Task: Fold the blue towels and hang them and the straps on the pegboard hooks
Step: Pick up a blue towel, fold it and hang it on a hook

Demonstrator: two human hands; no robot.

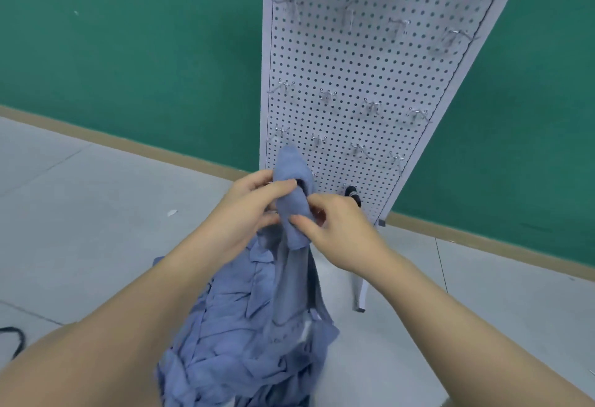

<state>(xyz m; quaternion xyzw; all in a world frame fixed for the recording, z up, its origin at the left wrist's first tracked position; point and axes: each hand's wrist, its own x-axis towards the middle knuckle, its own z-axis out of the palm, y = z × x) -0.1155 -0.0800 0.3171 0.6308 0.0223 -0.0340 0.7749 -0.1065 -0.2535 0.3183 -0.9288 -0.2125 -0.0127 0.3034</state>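
Both hands, left (254,205) and right (338,229), have fingers clamped on a bunched blue towel (294,200) held up before the white pegboard (354,68) low down, its tail trailing into the towel heap (244,326) below.

Both bare forearms reach forward and up from the bottom corners and meet at mid-frame. The left hand (254,203) is turned palm inward, thumb laid across the front of the blue towel (294,210) and fingers curled round behind it. The right hand (338,226) faces it, wrist bent slightly, thumb and forefinger pinching the same cloth; its other fingers seem loosely curled, though they are partly hidden. The two hands are nearly touching
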